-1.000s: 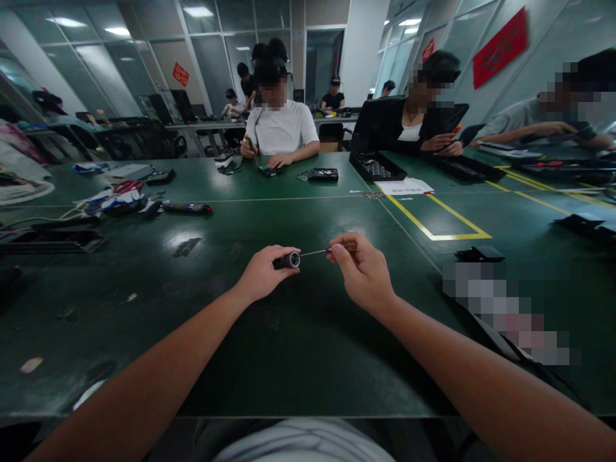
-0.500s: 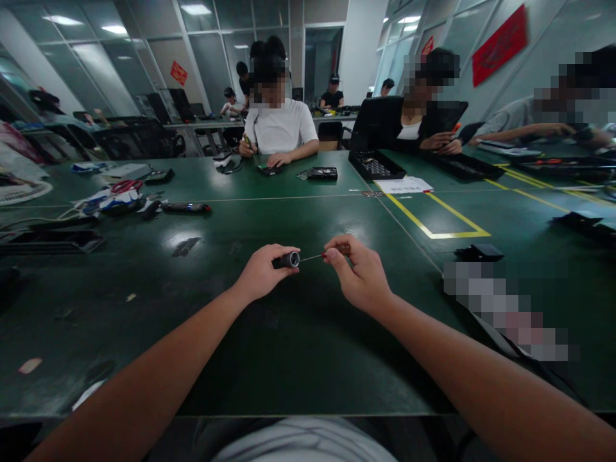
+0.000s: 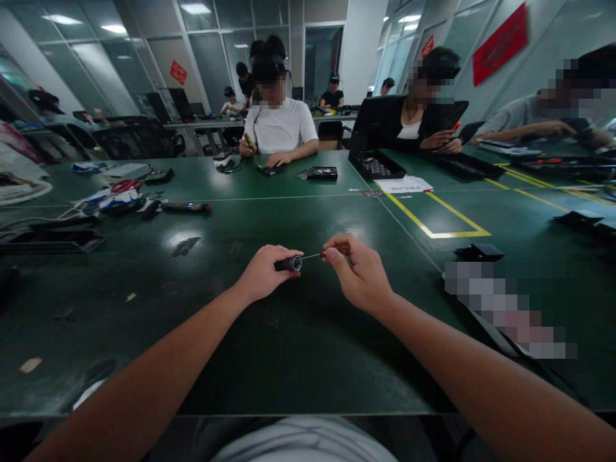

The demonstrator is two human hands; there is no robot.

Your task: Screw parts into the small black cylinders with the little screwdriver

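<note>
- Left hand (image 3: 262,277) pinches the cylinder (image 3: 290,263) between thumb and fingers; a loose pinch could let it roll out.
- Right hand (image 3: 362,277) pinches the screwdriver (image 3: 332,251), tip just beside the cylinder's open end; a tilted shaft might slip off.

Lighting comes from ceiling panels (image 3: 195,9) overhead at the far end of the room; overall level is dim, with the green table (image 3: 298,346) reading dark. A soft glare patch (image 3: 183,240) sits on the tabletop ahead of my left hand (image 3: 262,276), with a fainter one near my right hand (image 3: 360,273). Shadows under my forearms are weak and diffuse. The wide lens bends the frame edges strongly: walls and table lines curve, and my arms look stretched. The centre is reasonably sharp; the small cylinder (image 3: 291,263) I hold is possibly slightly soft. Several faces and one area at right are pixelated.
</note>
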